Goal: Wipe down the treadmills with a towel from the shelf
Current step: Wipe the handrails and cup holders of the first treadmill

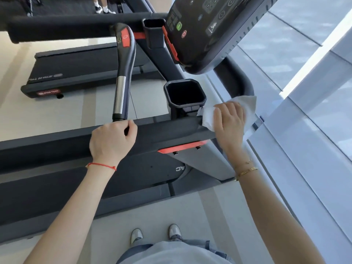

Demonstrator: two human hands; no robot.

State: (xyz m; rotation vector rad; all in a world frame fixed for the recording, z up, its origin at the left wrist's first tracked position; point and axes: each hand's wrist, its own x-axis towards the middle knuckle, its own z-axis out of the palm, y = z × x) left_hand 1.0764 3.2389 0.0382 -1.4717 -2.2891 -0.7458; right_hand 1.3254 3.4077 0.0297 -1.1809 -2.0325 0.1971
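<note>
Landmark: long black padded side handrail (167, 128) of the near dark grey treadmill (133, 174), crossing mid-frame.

Right hand (229, 121) lies flat, fingers spread, pressing a white folded cloth towel (245, 105) onto the right end of the handrail, where it meets the curved black front bar (242, 80). The towel sticks out above and to the right of the hand; part of it is under the palm. Thin gold bracelets (245, 171) on that wrist.

Left hand (112, 141) is curled loosely over the handrail further left, fingers bent; grip on the far side not visible, so cannot tell how firmly it holds. Red string bracelet (101, 165) on that wrist.

Just above the handrail: a square black cup holder (184, 93), empty-looking and dark inside, touching the towel's left edge. Left of it a black inner grip with chrome sleeve and red panel (122, 73) rises from the handrail. The black tilted console (213, 29) is further up, its top cut off; button labels too blurred to read.

Open pale floor (106, 111) beyond the handrail, then a second treadmill deck (85, 71). Right of the handrail end, white window frames and glass (304, 92) stand close. Below the handrail: a strip of floor, two grey-white shoes (156, 235). Another person's legs at the top edge, cut off.
</note>
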